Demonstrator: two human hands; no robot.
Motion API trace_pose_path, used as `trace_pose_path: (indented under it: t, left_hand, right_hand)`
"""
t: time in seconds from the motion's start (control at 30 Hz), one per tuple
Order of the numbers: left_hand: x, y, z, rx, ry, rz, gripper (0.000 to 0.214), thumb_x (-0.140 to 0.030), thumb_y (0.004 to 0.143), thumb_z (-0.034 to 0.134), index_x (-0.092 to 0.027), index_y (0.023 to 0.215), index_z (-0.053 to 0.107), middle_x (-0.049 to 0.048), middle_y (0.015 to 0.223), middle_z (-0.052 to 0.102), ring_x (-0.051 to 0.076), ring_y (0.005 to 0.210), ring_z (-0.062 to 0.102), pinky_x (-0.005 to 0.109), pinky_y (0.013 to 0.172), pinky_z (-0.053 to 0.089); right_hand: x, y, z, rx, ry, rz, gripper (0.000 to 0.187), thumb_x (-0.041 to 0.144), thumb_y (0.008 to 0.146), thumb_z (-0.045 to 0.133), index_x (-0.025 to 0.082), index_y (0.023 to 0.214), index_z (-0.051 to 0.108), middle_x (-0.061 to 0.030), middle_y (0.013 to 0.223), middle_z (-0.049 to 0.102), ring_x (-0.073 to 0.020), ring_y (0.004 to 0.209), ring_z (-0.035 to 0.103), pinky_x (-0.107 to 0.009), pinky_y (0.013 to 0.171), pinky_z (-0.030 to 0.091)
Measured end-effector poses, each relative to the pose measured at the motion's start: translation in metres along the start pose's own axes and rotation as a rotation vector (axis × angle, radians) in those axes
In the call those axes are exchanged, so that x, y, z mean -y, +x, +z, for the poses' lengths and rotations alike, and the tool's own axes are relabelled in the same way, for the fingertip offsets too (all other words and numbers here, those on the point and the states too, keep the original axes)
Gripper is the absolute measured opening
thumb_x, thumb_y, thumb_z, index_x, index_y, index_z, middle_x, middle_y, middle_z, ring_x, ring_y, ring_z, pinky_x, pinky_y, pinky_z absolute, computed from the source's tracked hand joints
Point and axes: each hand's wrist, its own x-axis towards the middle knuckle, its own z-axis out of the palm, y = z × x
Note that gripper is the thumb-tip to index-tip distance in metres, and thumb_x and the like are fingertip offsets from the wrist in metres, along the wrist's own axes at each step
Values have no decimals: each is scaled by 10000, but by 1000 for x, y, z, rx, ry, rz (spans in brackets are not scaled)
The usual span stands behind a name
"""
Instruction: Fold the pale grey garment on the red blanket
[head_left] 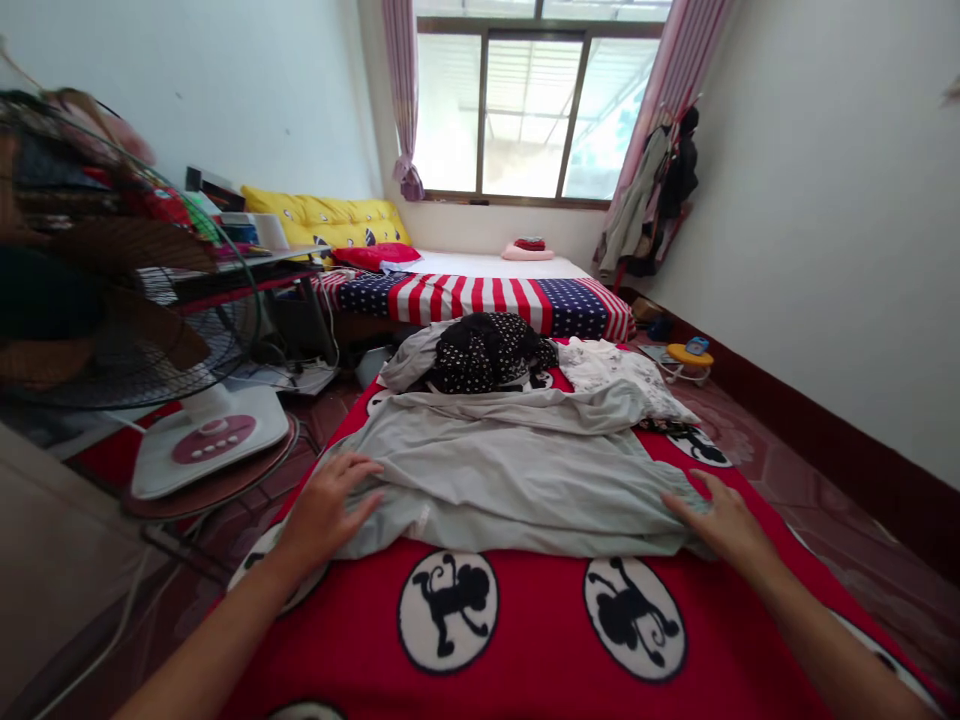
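A light grey-green garment (487, 470) lies spread crosswise over the red bed cover with monkey prints (540, 620), its cloth wrinkled. My left hand (330, 505) is at its left end, fingers apart and extended over the cloth. At the opposite end, my right hand (716, 515) also has its fingers apart, near or touching the garment's edge. Neither hand grips anything that shows. Just beyond lies a bunched black garment with white dots (484, 350). To its right rests a white patterned garment (622, 375).
On the left, a fan (202, 440) stands on a round stool beside a cluttered desk (277, 258). Another bed with a stars-and-stripes cover (472, 297) sits under the window. A small yellow stool (688, 355) and hanging clothes (652, 190) are at the right.
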Motion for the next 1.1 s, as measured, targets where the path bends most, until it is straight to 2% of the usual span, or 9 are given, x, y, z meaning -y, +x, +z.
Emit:
trace_pose_path:
  t: [0.17,0.3,0.4,0.53,0.63,0.77,0.87,1.0,1.1]
  left_hand:
    - [-26,-19,15,262,-8,97,591,-341,721,715,-296,1288,551,73,1316,542,287,1185,513,428,999,437]
    - [-28,-14,30,265,59,83,434,-114,806,510,-243,1206,618,83,1254,578,258,1131,530,400,971,450]
    - [-29,-1,30,283,88,73,382,-65,836,404,-198,1077,668,95,1137,630,244,1058,563,366,909,472]
    - [-36,4,15,345,73,99,316,-65,818,413,-209,924,674,59,966,671,218,943,610,313,808,483]
    - [-48,-8,-5,437,45,137,293,-59,782,428,-228,843,660,29,926,679,205,909,620,296,782,465]
    - [-67,-28,-36,594,-41,104,265,-53,711,467,-233,742,658,4,907,685,178,859,632,260,748,449]
    - [-77,-27,-60,658,-130,45,167,-168,725,585,-256,797,707,-2,928,700,185,864,643,254,769,457]
    - [-91,-2,-61,538,-258,-48,236,-411,853,567,-251,922,727,16,947,722,188,883,657,264,796,485]
    - [-104,15,-21,385,-326,11,353,-433,915,493,-248,1160,666,50,1204,668,202,1100,612,306,966,455]
  right_hand:
    - [4,-7,15,129,-54,-79,850,658,699,565,175,1389,449,-198,1138,616,-386,1096,584,-459,821,488]
    - [16,-5,16,170,32,-124,705,515,685,578,194,1313,556,-147,983,680,-369,958,642,-433,735,493]
    - [25,-4,8,210,226,-77,670,415,595,619,165,1217,630,-104,914,716,-329,879,668,-401,747,506]
    - [28,-15,-10,257,426,30,616,332,525,627,170,1116,686,-56,856,738,-276,800,683,-328,697,526]
    - [12,-35,-22,294,461,63,614,342,529,643,165,1114,696,-60,911,746,-275,815,688,-302,674,536]
    - [-24,-59,-32,348,337,-26,588,408,580,668,223,1138,697,-61,979,742,-302,902,688,-334,742,549]
    - [-32,-64,-42,301,121,-159,600,544,601,692,284,1142,700,-94,1116,692,-350,1020,648,-448,871,520]
    - [13,-66,-47,85,-1,-268,563,649,677,614,273,1086,706,-125,1215,614,-362,1104,589,-516,948,460]
    - [67,-73,-32,208,95,-364,394,520,845,493,251,1057,689,-78,1124,656,-240,950,648,-361,844,513]
